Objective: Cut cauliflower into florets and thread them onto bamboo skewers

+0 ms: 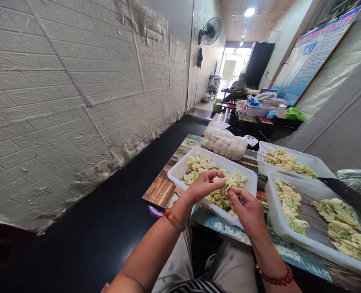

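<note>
My left hand [204, 185] and my right hand [245, 205] meet over a white tray [177, 170] full of loose cauliflower florets [198, 165]. The left hand's fingers pinch a pale green floret [229, 181]. Beside it, the right hand's fingers are closed on something thin that I cannot make out, touching the same floret. Both wrists wear bead bracelets.
To the right, two white trays [278, 228] [320, 166] hold cauliflower threaded on thin wooden skewers. A plastic bag of pale rolls [226, 144] lies behind. A brick-pattern wall runs along the left; a person sits at a far cluttered table [239, 83].
</note>
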### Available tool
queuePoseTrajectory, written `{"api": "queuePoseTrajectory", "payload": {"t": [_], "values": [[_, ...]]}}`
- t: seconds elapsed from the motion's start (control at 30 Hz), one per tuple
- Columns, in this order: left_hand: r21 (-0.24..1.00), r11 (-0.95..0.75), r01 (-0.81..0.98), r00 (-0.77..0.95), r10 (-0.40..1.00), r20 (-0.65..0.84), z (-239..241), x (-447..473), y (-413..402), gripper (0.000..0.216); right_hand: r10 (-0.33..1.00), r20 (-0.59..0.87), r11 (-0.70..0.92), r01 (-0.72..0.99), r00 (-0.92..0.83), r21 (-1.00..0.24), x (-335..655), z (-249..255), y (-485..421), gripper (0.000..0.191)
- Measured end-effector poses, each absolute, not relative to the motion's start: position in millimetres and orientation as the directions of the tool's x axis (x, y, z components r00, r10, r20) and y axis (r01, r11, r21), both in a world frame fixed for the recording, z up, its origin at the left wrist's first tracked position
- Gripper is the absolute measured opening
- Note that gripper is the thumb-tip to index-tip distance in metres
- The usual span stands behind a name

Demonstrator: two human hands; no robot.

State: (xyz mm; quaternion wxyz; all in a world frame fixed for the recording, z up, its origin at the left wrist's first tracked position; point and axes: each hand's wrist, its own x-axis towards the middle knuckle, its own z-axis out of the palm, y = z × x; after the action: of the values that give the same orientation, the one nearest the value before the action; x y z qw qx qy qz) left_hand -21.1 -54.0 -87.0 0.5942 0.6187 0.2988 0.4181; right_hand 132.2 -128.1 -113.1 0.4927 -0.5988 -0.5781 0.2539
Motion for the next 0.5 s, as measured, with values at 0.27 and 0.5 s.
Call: {"api": "queuePoseTrajectory", "payload": {"t": [0.27,0.5], "values": [[0.929,-0.128,-0.348,0.482,0.826,0.294,-89.0,-25.5,-52.8,0.041,0.786,0.592,0.327,0.694,0.177,-0.642,125.4,-105.7,-136.1,0.026],[0.913,-0.091,-0.398,0.483,0.825,0.293,-94.0,-25.0,-51.2,0.042,0.664,0.743,0.418,0.783,0.083,-0.462,129.5,-104.9,-134.6,0.021]]}}
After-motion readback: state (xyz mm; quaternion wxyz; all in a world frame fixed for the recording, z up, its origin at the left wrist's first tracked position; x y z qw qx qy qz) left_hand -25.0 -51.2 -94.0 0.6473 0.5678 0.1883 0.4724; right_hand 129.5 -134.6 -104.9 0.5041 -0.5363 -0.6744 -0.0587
